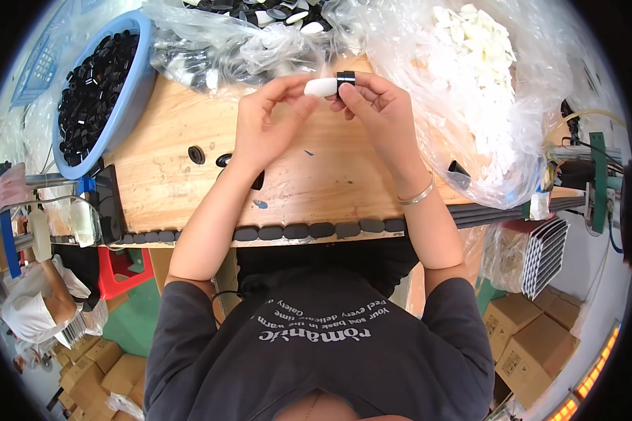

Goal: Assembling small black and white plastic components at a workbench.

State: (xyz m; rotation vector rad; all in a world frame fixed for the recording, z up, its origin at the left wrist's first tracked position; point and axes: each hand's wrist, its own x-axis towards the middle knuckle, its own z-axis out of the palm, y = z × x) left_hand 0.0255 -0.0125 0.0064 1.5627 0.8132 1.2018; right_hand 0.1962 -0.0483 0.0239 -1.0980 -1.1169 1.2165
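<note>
Over the wooden table, both hands meet around a small rounded white piece [321, 87] and a glossy black collar-like part [345, 78] at its right end. The fingers of my left hand [275, 118] close about the white piece, index finger behind it and thumb below. My right hand [380, 112] pinches the black part between thumb and fingers. Whether the two pieces are joined is unclear. A black oval ring [196, 155] lies left of my left forearm, and another small black part [223, 160] is close beside that wrist.
A blue basin [145, 77] of black parts stands at left. Clear plastic bags hold white pieces [474, 42] at right and mixed black and white pieces [277, 11] at the back. Dark rounded blocks [296, 231] line the table's front edge. Another person [31, 312] sits at far left.
</note>
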